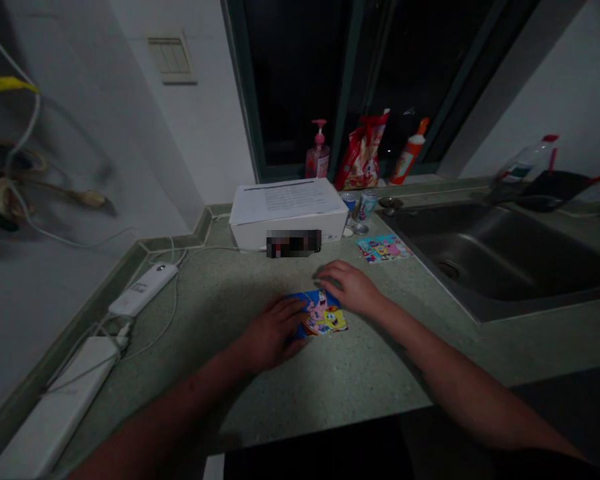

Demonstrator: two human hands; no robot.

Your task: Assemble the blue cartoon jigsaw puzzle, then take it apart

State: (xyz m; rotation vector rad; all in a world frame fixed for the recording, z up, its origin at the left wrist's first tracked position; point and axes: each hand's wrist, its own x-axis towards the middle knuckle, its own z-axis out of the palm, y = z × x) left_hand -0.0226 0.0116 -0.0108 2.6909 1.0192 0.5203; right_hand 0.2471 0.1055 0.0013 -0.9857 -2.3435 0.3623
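As viewed from above, shows cartoon card [325,320] lying flat on the table [360,380], near its front edge. Shows left hand [275,330] open, palm down, fingers covering the card's left end; right hand [350,287] open, palm down, at its upper right corner. Places second card [384,248] farther back, beside sink [505,260].

It is dim here, the window [300,80] pure black, and what light there is lands brightest on the white box [287,210] and the counter [220,293] around it, fading to near dark at the bottom edge. The cables [25,167] on the left wall are smeared with blur and bent by the lens (the counter's rim curves too). My left hand [273,330] and right hand [353,287] look soft and grainy, with faint shadows beneath them.
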